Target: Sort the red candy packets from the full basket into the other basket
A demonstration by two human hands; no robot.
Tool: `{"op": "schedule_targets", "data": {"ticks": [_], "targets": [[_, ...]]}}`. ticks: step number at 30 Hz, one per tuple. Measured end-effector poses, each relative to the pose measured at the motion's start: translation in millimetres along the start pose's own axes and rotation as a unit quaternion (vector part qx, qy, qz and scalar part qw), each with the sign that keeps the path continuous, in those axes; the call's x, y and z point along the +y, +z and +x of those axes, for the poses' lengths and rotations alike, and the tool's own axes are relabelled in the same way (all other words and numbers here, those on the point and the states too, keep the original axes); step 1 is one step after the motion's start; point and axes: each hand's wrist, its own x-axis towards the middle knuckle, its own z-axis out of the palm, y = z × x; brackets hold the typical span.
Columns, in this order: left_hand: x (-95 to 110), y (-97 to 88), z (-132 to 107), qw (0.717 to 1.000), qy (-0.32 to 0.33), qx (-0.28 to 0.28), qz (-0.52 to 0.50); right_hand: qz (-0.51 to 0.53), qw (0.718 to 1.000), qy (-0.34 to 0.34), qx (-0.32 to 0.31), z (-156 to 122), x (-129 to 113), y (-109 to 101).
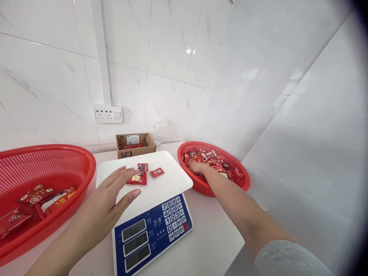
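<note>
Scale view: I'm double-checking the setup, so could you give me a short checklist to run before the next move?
1. Loose packets within the edges of the white pan: ok, they lie well inside.
2. Left hand clear of the pan: cannot tell; it is open over it, contact unclear.
3. Right hand gripping something: cannot tell; its grasp is hidden inside the right basket.
4. Packets left in that basket: ok, many red ones show.
5. Top readout legible: not ok, its characters are unclear.
6. Keypad uncovered: ok, neither hand blocks it.
</note>
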Motion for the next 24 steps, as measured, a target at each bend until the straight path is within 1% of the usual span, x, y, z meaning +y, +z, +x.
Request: {"op": "schedule_targets", "data": {"ticks": [3, 5, 7, 9, 10, 11, 13, 15, 17, 20, 22, 24], "targets": [[0.1, -0.9, 0.0, 1.000, -0.004, 0.002, 0.003, 0.009, 1.000, 0.000, 0.006, 3.5, -2.9, -8.1], [0.5, -1.5, -0.3, 1.000, -0.007, -0.007, 0.008, 0.019, 0.999, -0.017, 0.038, 2.9, -9.5, -16.3], [1.2, -1.7, -0.8, 1.000, -0.008, -0.027, 0.015, 0.031, 0.996, -0.045, 0.065, -2.9, -20.8, -22.6], [1.8, -1.5, -1.2, 0.998, -0.008, -0.055, 0.022, 0.045, 0.991, -0.096, 0.075, -15.0, -36.0, -23.2], [2.1, -1.2, -1.3, 0.997, -0.006, -0.071, 0.026, 0.050, 0.987, -0.133, 0.076, -23.2, -44.3, -20.7], [2.3, -0.8, -1.4, 0.996, -0.002, -0.086, 0.030, 0.046, 0.979, -0.187, 0.071, -32.4, -52.7, -16.7], [2.6, 0.0, -1.4, 0.994, 0.009, -0.106, 0.040, 0.006, 0.963, -0.266, 0.043, -52.2, -68.6, -5.5], [2.5, 0.3, -1.7, 0.992, 0.018, -0.113, 0.050, -0.048, 0.953, -0.300, -0.002, -70.4, -81.8, 5.0], [2.0, 0.0, -2.4, 0.992, 0.026, -0.110, 0.055, -0.076, 0.945, -0.312, -0.067, -83.9, -91.1, 10.0], [1.1, -1.6, -4.1, 0.993, 0.028, -0.103, 0.050, -0.057, 0.929, -0.321, -0.175, -93.8, -97.8, 5.9], [1.3, -2.5, -4.6, 0.993, 0.023, -0.102, 0.047, -0.028, 0.921, -0.328, -0.208, -95.3, -99.9, 1.4], [2.2, -2.7, -4.3, 0.993, 0.021, -0.104, 0.043, -0.014, 0.922, -0.331, -0.203, -94.9, -102.1, 1.1]]}}
